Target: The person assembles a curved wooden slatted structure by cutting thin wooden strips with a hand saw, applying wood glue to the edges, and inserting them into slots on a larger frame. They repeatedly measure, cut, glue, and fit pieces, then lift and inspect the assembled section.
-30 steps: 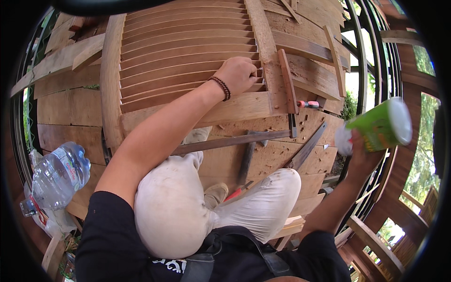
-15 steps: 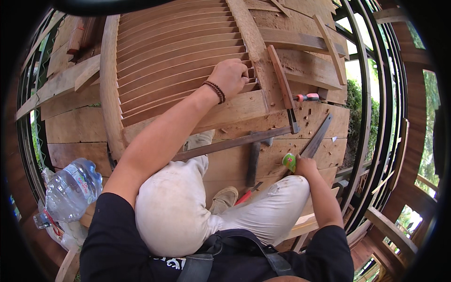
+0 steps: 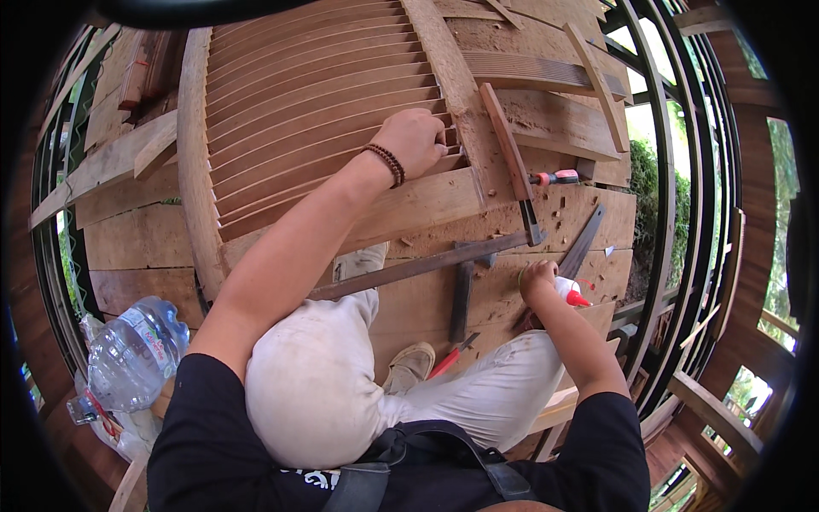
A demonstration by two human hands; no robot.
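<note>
My left hand is closed, fingers curled down at the right ends of the lower slats of a wooden louvred panel. What its fingertips hold, if anything, is hidden. My right hand grips a white glue bottle, its red nozzle pointing right and slightly down, above my right knee. Just beyond that hand lies a handsaw. Left of it a hammer rests on the boards. A red-handled tool lies beside my foot.
A wooden arm joined to a long dark bar leans across the panel's lower right corner. A red-and-black screwdriver sticks out beside it. A large clear bottle stands at left. Loose planks and wood chips lie at right.
My right hand has risen slightly and turned over, swinging the glue bottle so its red nozzle now shows on the right. My left hand stays at the slats.
</note>
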